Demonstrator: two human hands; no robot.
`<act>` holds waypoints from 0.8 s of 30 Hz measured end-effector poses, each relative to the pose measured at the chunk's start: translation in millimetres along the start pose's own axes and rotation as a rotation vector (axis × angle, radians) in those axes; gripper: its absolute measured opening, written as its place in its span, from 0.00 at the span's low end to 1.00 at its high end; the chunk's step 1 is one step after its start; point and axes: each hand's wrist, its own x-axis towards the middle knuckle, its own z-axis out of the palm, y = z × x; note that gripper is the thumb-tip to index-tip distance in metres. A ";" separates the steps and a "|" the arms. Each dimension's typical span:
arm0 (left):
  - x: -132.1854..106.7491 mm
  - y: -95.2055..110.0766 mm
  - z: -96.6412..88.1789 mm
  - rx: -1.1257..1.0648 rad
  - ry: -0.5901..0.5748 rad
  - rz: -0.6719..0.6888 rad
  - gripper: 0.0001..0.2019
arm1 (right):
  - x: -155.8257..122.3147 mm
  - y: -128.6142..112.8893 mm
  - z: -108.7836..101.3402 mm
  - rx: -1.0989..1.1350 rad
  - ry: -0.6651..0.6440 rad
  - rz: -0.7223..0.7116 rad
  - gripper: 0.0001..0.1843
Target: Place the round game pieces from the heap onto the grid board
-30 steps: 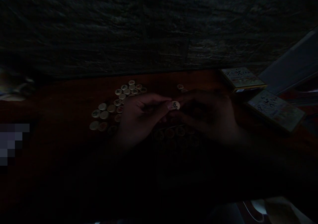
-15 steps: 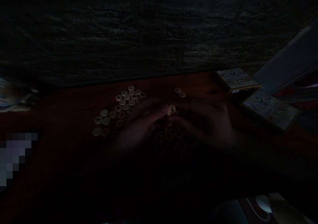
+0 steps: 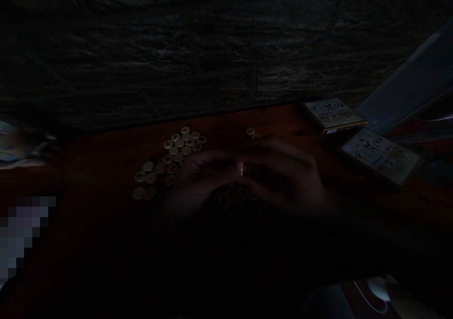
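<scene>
My left hand [image 3: 201,180] and my right hand [image 3: 290,175] meet fingertip to fingertip above the table. Between them they pinch a round Chinese chess piece [image 3: 241,169]; only a small pale part of it shows, and its marked face cannot be read. Left of my hands lies a loose group of pale chess pieces [image 3: 179,143], some with characters up and some blank. Below my hands, more chess pieces [image 3: 238,197] sit in deep shadow. Beyond my right fingers is another piece [image 3: 250,131], with one beside it partly hidden by the hand.
Two flat printed boxes [image 3: 334,113] lie at the right of the brown wooden table [image 3: 116,144]. A dark stone wall [image 3: 212,50] rises behind it. At the far left stands a pale object [image 3: 17,144] that I cannot make out. The light is very dim.
The held piece has turned, so its character no longer faces me. My hands have come down slightly, and my right fingers now partly cover one of the two far pieces.
</scene>
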 end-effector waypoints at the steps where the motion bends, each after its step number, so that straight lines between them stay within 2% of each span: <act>1: 0.4 -0.6 -0.9 0.006 -0.001 -0.007 0.12 | 0.1 0.3 -0.3 0.006 -0.004 0.012 0.19; 7: 1.8 0.3 -5.4 0.003 -0.021 0.019 0.06 | 0.4 1.3 -1.4 0.081 -0.020 0.056 0.19; 12: 1.4 4.1 -1.4 -0.036 0.058 -0.037 0.10 | -0.6 1.4 -0.2 0.094 -0.001 0.097 0.17; 18: 3.5 1.0 -3.1 -0.011 0.076 0.000 0.10 | -1.6 -2.9 1.9 0.247 0.021 0.301 0.14; 24: 4.1 -0.5 -6.6 0.004 0.036 0.003 0.08 | 0.3 -2.9 7.2 0.623 0.070 0.553 0.14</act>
